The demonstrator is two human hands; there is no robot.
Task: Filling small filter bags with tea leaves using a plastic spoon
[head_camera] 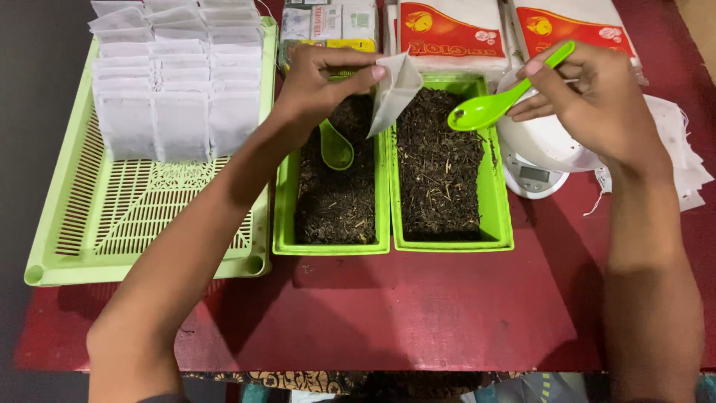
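My left hand (322,83) pinches a small white paper pouch (394,91) by its top, holding it over the gap between two green tubs. My right hand (589,97) grips a bright green plastic spoon (498,101), its bowl hanging empty above the right tub (504,216) of dark dried leaves. The left tub (287,224) also holds dark leaves, with a second green spoon (335,147) lying in it. The spoon's bowl sits just right of the pouch, a short gap between them.
A light green slotted tray (112,224) at the left holds several rows of filled white pouches (175,82). A small white digital scale (533,177) with a white bowl stands right of the tubs, beside loose empty pouches (686,164). Red-and-white packages (455,33) lie at the back of the red table.
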